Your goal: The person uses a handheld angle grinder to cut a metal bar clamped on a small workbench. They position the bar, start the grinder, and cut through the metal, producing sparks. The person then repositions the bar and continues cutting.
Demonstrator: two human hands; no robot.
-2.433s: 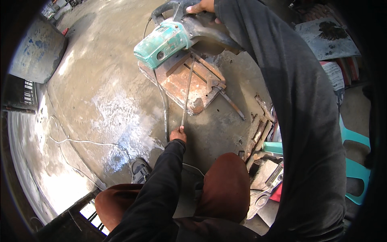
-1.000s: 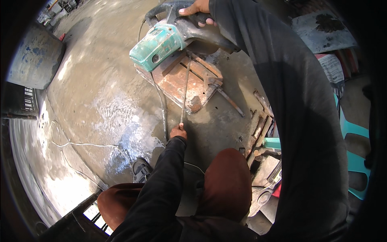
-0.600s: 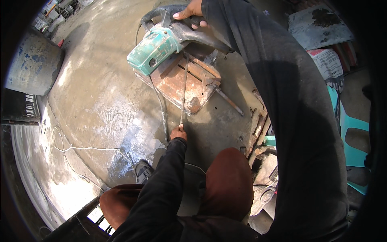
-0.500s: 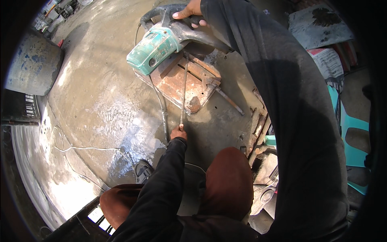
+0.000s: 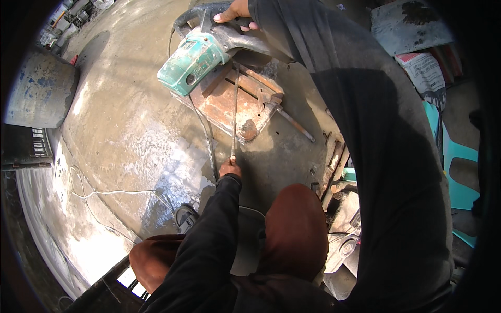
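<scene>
Gripping the near end of a thin metal rod (image 5: pixel 234 112), left hand (image 5: pixel 230 169) has fingers closed round it; rod's far end lies on the rusty saw base (image 5: pixel 229 104) on the concrete floor (image 5: pixel 130 130). Right hand (image 5: pixel 236 10), fingers wrapped round the handle of the green cut-off saw (image 5: pixel 194 60). Rod looks positioned & uncut; cut prob. left to do.

A rough metalworking yard: stained concrete floor (image 5: pixel 120 120), rusty cut-off saw base (image 5: pixel 229 104), scrap steel (image 5: pixel 334 167).
</scene>
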